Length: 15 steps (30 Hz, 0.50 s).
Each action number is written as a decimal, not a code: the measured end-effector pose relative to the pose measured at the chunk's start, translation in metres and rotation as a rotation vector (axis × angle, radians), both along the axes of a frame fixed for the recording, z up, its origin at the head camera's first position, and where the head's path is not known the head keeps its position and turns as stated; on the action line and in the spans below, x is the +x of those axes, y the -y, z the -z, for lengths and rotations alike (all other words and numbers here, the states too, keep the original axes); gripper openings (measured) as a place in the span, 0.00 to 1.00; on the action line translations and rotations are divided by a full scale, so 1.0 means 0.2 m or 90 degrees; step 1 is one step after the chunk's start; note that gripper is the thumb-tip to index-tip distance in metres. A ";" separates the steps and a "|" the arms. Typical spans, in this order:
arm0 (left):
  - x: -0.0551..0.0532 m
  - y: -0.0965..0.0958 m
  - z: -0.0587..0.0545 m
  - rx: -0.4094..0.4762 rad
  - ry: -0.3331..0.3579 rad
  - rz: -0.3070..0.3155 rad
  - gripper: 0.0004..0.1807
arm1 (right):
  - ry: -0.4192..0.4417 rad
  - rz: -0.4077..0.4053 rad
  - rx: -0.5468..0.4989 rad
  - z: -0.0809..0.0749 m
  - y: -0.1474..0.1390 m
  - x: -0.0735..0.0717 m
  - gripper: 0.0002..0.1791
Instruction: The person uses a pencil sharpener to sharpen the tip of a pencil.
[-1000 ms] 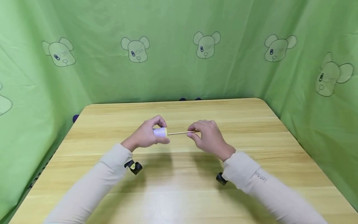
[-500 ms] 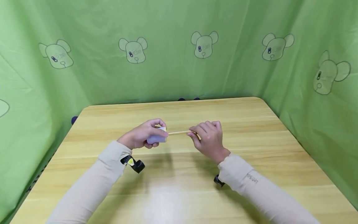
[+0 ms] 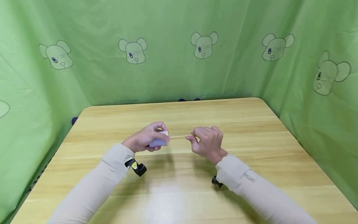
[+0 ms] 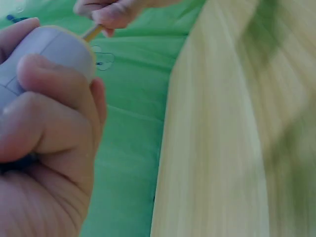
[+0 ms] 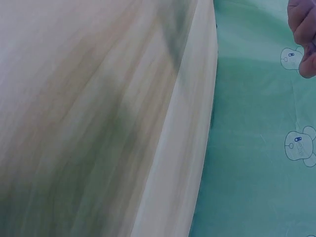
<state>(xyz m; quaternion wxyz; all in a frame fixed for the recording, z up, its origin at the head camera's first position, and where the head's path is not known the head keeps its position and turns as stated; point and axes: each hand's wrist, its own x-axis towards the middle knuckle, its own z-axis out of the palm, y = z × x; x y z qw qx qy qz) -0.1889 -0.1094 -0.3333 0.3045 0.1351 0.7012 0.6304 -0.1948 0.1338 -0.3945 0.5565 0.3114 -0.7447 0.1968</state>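
Note:
My left hand [image 3: 145, 136] grips a lavender, rounded pencil sharpener [image 3: 158, 142] with a pale yellow end facing right. A thin, yellowish pencil [image 3: 179, 137] runs level into that end, its far tip hidden. My right hand [image 3: 208, 141] pinches the pencil's other end between thumb and curled fingers. In the left wrist view, fingers wrap the sharpener [image 4: 66, 49], while the right hand [image 4: 116, 15] holds the pencil at the top. Part of a hand [image 5: 302, 29] shows at the right wrist view's upper right edge. Both hands are above the table.
A light wooden table [image 3: 179, 174] with rounded far corners lies below the hands. Green curtain [image 3: 167, 81] printed with bear heads encloses the back and sides. Black wrist cameras hang under both cuffs, the left one [image 3: 139, 169] over the table.
The left hand has turned the sharpener, bringing its thumb over the front. The right hand has rolled with the pencil, its knuckles turning and fingers curling more. Both hands sit slightly lower.

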 end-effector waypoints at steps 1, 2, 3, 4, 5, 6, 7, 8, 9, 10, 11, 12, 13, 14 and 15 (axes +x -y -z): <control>0.00 0.00 0.01 -0.004 -0.012 0.001 0.17 | 0.014 0.001 0.009 0.00 -0.01 0.01 0.29; 0.01 -0.01 0.02 -0.008 -0.025 0.001 0.17 | 0.029 0.002 0.017 0.00 -0.01 0.01 0.29; 0.01 -0.01 0.03 -0.012 -0.040 0.001 0.17 | 0.047 0.002 0.027 0.01 -0.02 0.02 0.30; 0.01 -0.01 0.03 -0.018 -0.058 0.003 0.17 | 0.068 0.003 0.036 0.00 -0.02 0.02 0.30; 0.02 -0.01 0.04 -0.026 -0.080 0.003 0.18 | 0.096 0.001 0.047 0.00 -0.03 0.03 0.31; 0.02 -0.01 0.04 -0.036 -0.105 0.004 0.18 | 0.133 0.001 0.060 -0.01 -0.03 0.04 0.31; 0.02 -0.01 0.05 -0.047 -0.132 0.003 0.19 | 0.179 -0.003 0.073 -0.02 -0.04 0.04 0.30; 0.03 -0.02 0.05 -0.065 -0.172 0.002 0.19 | 0.246 -0.008 0.088 -0.04 -0.04 0.05 0.28; 0.03 -0.02 0.06 -0.091 -0.224 0.005 0.20 | 0.326 -0.015 0.104 -0.06 -0.05 0.06 0.26; 0.03 -0.02 0.07 -0.120 -0.279 0.008 0.20 | 0.420 -0.021 0.123 -0.09 -0.05 0.07 0.25; 0.03 -0.03 0.08 -0.147 -0.335 0.012 0.21 | 0.519 -0.026 0.143 -0.12 -0.06 0.07 0.23; 0.03 -0.03 0.09 -0.172 -0.385 0.012 0.22 | 0.609 -0.025 0.160 -0.15 -0.06 0.07 0.22; 0.03 -0.04 0.11 -0.194 -0.427 0.009 0.23 | 0.684 -0.017 0.174 -0.18 -0.06 0.07 0.20; 0.03 -0.04 0.12 -0.212 -0.456 0.003 0.23 | 0.735 -0.003 0.190 -0.21 -0.06 0.06 0.20; 0.03 -0.04 0.14 -0.220 -0.469 -0.001 0.24 | 0.760 0.007 0.201 -0.23 -0.06 0.05 0.20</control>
